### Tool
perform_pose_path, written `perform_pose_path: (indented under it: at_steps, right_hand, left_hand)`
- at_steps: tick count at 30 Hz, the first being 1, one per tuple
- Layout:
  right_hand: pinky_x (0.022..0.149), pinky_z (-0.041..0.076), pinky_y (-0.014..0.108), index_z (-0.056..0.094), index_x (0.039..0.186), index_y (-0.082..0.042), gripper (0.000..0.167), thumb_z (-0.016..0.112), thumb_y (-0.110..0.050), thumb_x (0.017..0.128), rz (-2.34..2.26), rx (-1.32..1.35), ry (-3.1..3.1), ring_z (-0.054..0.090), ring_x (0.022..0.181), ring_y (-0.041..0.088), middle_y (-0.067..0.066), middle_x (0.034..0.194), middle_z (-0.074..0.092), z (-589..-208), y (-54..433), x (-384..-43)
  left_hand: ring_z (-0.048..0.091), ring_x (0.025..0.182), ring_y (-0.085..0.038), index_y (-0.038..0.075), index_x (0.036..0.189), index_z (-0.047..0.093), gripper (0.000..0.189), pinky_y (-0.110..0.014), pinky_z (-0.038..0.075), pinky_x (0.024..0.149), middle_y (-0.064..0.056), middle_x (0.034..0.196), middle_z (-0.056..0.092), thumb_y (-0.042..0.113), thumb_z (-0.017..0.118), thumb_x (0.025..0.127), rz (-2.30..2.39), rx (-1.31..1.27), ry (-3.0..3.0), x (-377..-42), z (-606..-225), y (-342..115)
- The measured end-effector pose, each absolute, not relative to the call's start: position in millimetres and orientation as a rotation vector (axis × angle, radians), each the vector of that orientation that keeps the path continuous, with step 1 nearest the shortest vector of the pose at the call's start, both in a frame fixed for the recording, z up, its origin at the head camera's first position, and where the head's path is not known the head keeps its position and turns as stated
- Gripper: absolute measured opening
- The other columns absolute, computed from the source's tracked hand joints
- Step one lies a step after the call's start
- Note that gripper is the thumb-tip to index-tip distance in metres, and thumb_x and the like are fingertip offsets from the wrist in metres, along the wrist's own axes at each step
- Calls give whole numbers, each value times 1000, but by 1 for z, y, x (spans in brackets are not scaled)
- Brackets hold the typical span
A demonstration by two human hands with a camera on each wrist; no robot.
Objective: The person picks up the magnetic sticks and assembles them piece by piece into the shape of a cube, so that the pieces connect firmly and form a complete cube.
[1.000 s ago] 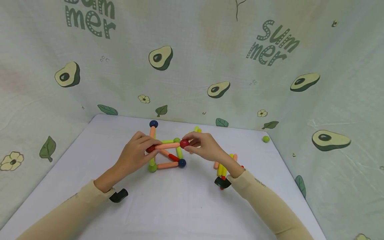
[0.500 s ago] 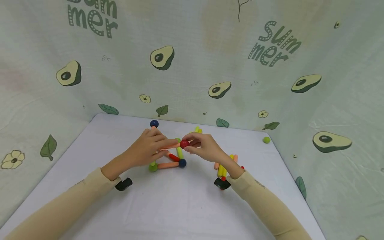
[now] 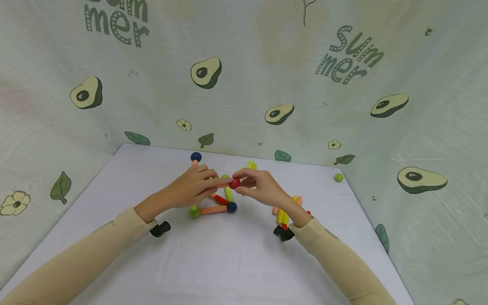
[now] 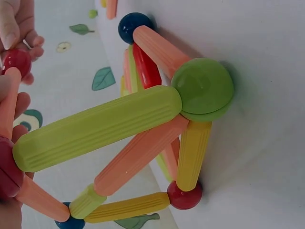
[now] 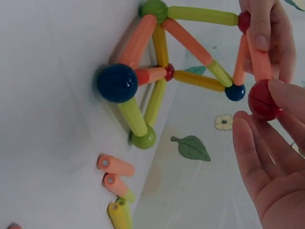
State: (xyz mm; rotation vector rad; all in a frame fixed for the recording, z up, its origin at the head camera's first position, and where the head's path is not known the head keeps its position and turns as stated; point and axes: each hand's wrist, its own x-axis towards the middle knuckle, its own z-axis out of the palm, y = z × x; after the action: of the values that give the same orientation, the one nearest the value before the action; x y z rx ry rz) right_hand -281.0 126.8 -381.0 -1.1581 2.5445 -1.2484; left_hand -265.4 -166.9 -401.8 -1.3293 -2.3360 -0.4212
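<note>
My right hand [image 3: 263, 186] pinches a red ball [image 5: 262, 100] between thumb and fingers. A salmon stick [image 5: 261, 63] runs from that ball to a second red ball [image 5: 244, 21], and my left hand [image 3: 192, 185] grips this stick, thumb laid along it. Both are part of a raised frame of magnetic building sticks and balls. From the second red ball a lime stick [image 4: 97, 128] slopes down to a green ball [image 4: 202, 89] on the table. A dark blue ball [image 5: 117, 83] and another green ball [image 5: 143, 137] form other base corners. My left hand hides part of the frame in the head view.
Loose yellow and salmon sticks [image 3: 280, 216] lie by my right wrist. More yellow sticks [image 3: 251, 164] lie behind my right hand. A loose green ball [image 3: 338, 177] sits at the table's far right corner. A printed cloth [image 3: 244, 84] hangs behind the table.
My left hand has slid right along the salmon stick, from the second red ball toward the ball in my right hand. My right hand has stayed in place.
</note>
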Motion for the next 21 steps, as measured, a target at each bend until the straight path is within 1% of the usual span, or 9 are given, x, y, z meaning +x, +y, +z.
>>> perform_pose_path:
  at_steps: [4, 6, 11, 14, 18, 21]
  right_hand:
    - [92, 62, 35, 69, 136, -11, 42, 81, -14, 96, -1189, -1126, 2599, 74, 104, 19, 5, 129, 72, -380, 145, -281]
    - [93, 62, 37, 69, 135, -10, 41, 80, -12, 96, -1129, -1106, 2638, 74, 105, 21, 7, 131, 72, -383, 158, -281]
    - [93, 62, 42, 73, 130, -11, 34, 79, -8, 97, -901, -1042, 2723, 72, 110, 31, 7, 128, 73, -397, 197, -283]
    - [96, 60, 48, 74, 127, -10, 30, 76, -4, 98, -754, -1024, 2751, 69, 114, 37, 6, 127, 72, -407, 216, -288]
    - [104, 55, 53, 75, 124, -8, 28, 75, 0, 97, -551, -1045, 2801, 65, 121, 34, 6, 128, 72, -417, 235, -297]
    - [107, 53, 52, 77, 122, -9, 27, 77, -1, 96, -436, -1057, 2815, 64, 123, 31, 5, 127, 72, -422, 243, -303]
  left_hand:
    - [51, 86, -17, 26, 151, 62, 50, -32, 41, 75, 3, 103, 69, 17, 71, 102, -436, -1331, -2347, -265, -400, -166]
    - [51, 87, -18, 27, 151, 62, 51, -32, 41, 76, 3, 104, 69, 17, 72, 102, -431, -1320, -2368, -264, -400, -166]
    - [51, 88, -17, 29, 151, 62, 50, -32, 42, 77, 4, 105, 70, 18, 71, 103, -421, -1294, -2419, -263, -400, -165]
    - [51, 89, -16, 29, 151, 61, 49, -32, 42, 77, 4, 105, 70, 19, 69, 104, -417, -1287, -2431, -262, -400, -164]
    - [50, 88, -16, 30, 152, 61, 50, -31, 42, 76, 5, 105, 70, 18, 70, 104, -424, -1276, -2442, -261, -400, -164]
    - [50, 88, -15, 30, 152, 61, 51, -31, 42, 76, 5, 105, 70, 18, 70, 104, -424, -1276, -2447, -261, -399, -164]
